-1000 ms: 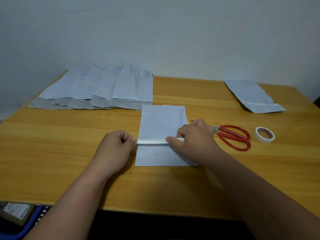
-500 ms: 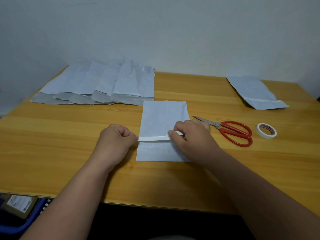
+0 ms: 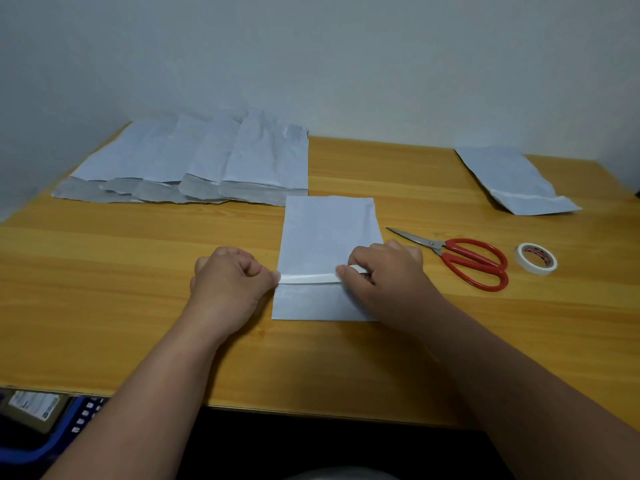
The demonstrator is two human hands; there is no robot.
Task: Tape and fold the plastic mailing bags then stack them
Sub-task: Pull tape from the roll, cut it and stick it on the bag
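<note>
Thin plastic mailing bag (image 3: 325,230): light, limp, slippery. White tape strip (image 3: 308,278) pinched between left hand (image 3: 228,282) fingers and right hand (image 3: 384,275) fingertips; best gripped at ends.

No legible text anywhere. Tape roll (image 3: 535,258), right of the right hand's grip, has red print inside its core, too small to read. White label (image 3: 34,405) on a box below the tabletop (image 3: 104,306) edge, left of the left grip: print blurred, unreadable.

Scissors (image 3: 460,259) beside right hand (image 3: 384,275)
</note>
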